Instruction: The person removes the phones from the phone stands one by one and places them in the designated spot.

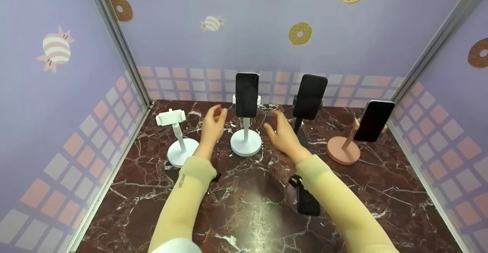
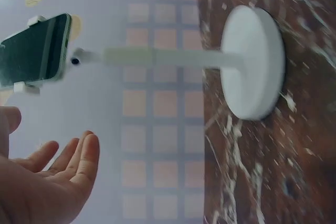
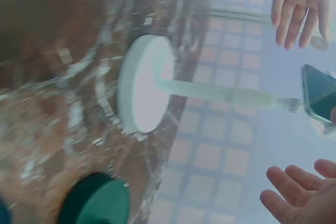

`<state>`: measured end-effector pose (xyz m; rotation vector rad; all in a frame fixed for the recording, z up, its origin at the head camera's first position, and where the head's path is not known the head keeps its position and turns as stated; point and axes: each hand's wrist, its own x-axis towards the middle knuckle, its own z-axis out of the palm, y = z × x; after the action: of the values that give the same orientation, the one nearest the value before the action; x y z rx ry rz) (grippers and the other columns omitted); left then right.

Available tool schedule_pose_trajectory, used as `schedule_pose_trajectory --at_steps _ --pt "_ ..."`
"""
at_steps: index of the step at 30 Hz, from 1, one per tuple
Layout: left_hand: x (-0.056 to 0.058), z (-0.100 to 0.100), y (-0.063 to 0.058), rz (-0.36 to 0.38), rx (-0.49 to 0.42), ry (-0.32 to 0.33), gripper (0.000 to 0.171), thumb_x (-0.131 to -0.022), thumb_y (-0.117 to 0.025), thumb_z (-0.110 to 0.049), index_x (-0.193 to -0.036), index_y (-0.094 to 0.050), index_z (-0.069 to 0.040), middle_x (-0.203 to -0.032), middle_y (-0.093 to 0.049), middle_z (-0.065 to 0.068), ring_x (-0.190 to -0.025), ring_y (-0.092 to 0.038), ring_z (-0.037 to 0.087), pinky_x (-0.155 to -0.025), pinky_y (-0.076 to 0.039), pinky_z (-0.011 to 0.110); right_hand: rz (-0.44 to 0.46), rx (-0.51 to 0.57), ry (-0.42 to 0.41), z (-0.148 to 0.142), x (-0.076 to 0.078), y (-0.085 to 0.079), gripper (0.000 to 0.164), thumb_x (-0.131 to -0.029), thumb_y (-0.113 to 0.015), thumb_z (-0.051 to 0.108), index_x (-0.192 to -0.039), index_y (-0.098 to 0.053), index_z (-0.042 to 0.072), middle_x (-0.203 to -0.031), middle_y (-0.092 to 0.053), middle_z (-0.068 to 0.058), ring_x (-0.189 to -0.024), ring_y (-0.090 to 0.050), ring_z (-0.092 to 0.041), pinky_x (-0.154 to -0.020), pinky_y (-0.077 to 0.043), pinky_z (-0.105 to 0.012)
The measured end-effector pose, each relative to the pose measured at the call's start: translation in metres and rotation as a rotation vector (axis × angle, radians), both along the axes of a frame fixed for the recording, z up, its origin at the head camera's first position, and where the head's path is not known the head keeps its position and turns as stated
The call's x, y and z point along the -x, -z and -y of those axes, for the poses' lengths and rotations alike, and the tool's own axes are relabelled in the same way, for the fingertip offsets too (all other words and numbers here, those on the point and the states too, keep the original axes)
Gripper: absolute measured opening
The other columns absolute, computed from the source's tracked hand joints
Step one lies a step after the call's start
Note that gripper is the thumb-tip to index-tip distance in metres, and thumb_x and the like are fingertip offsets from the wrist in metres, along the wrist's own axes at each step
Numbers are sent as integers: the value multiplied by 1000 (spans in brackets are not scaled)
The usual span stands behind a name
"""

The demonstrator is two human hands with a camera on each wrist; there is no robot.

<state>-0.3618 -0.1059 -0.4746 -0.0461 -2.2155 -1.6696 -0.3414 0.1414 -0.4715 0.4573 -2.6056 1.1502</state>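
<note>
Over the marbled worktop [image 1: 244,199] come the left grip [image 1: 213,125], loosely spread, a phone [image 1: 247,95] in its white stand [image 1: 246,145], and the right grip [image 1: 283,134], likewise spread. Wrist views show the stand's joint [image 2: 88,56]; the head view hides it.

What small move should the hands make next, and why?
Probably draw the right hand back toward the dark, phone-like slab beside the right sleeve. Right hand and left hand look empty; the leftmost stand holds nothing, while the central stand, black stand and pink stand each hold a phone.
</note>
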Motion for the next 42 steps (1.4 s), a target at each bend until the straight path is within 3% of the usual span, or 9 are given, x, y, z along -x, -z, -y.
schedule_pose_trajectory --at_steps 5,11,19,25,35,42 --pt "14 -13 -13 -11 -46 52 52 -105 -58 -23 -148 -48 4 -140 -60 27 -128 -63 40 -110 -51 46 37 127 33 15 17 -19 50 -105 -56 20 -146 -41 -5 -146 -54 -27 -139 -51 -41 -120 -38 -50" --pt "24 -24 -23 1 -76 137 55 -106 -54 -20 -154 -40 4 -148 -54 28 -136 -56 40 -116 -45 44 111 246 0 28 29 -33 53 -107 -50 15 -153 -33 -5 -149 -50 -29 -131 -59 -42 -111 -48 -48" --pt "29 -29 -26 -27 -2 140 45 -107 -52 -16 -145 -51 8 -146 -57 27 -138 -55 37 -119 -43 42 109 266 -62 37 34 -36 50 -108 -46 11 -155 -36 -1 -148 -53 -26 -130 -60 -40 -112 -48 -48" --pt "25 -30 -27 -48 -42 134 38 -104 -56 -8 -136 -57 11 -135 -64 29 -130 -61 38 -113 -48 42 80 304 -76 39 34 -35 47 -107 -49 8 -153 -43 1 -141 -59 -28 -125 -64 -41 -110 -50 -47" --pt "17 -38 -28 -95 -116 187 35 -102 -60 -3 -132 -59 15 -131 -65 32 -128 -62 41 -110 -51 41 -10 357 55 38 32 -36 30 -101 -62 6 -131 -66 -1 -112 -70 -23 -101 -69 -33 -90 -55 -39" --pt "-1 -47 -29 -76 -107 184 36 -101 -60 -3 -132 -58 16 -128 -66 32 -124 -65 41 -107 -53 38 -20 356 39 25 16 -38 29 -100 -63 5 -128 -68 -1 -109 -70 -21 -102 -69 -32 -91 -57 -37"
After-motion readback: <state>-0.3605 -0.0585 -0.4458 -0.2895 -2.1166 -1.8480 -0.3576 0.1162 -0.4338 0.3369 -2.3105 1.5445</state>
